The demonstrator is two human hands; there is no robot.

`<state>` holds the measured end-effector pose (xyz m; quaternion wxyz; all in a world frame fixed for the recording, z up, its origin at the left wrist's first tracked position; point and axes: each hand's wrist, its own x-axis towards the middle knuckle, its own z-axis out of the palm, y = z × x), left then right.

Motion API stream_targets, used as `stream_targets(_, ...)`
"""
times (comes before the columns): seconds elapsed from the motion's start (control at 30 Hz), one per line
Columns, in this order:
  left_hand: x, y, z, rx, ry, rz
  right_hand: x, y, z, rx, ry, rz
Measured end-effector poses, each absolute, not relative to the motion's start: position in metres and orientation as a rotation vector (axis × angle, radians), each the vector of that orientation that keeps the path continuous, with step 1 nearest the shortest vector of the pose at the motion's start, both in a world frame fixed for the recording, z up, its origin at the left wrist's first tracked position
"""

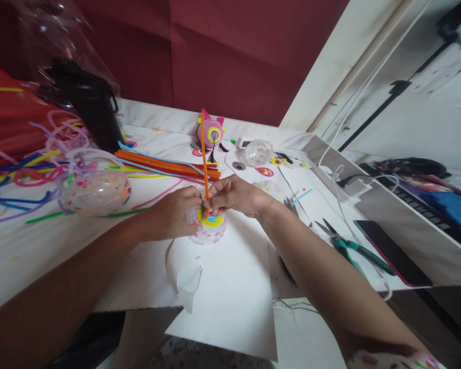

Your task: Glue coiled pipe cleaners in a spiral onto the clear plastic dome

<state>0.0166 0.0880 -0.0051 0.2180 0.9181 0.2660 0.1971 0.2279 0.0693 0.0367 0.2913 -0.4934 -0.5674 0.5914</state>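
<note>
My left hand (180, 212) is closed round the side of a clear plastic ball (209, 236) speckled with pink and steadies it over white paper. A yellow and blue coil (214, 220) sits on the face of the ball. In my right hand (234, 196), thumb and fingers pinch the lower end of an orange pipe cleaner (204, 159) against that coil. The rest of the pipe cleaner stands up nearly straight, its far end in front of a pink pipe-cleaner figure (210, 132). My fingertips hide part of the coil.
Orange pipe cleaners (161, 163) lie in a bundle behind my hands, with a tangle of coloured ones (49, 154) at left. Clear speckled balls (96, 192) (258, 152) stand on both sides. Green-handled pliers (353, 246) and a phone (392, 253) lie at right. A black bottle (86, 102) stands back left.
</note>
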Motion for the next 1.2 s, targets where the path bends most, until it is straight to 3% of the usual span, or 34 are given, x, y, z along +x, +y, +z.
stream_targets(1.2, 0.011, 0.09, -0.005, 2.576, 0.805, 0.498, 0.256, 0.049, 0.004, -1.364, -1.186, 1.37)
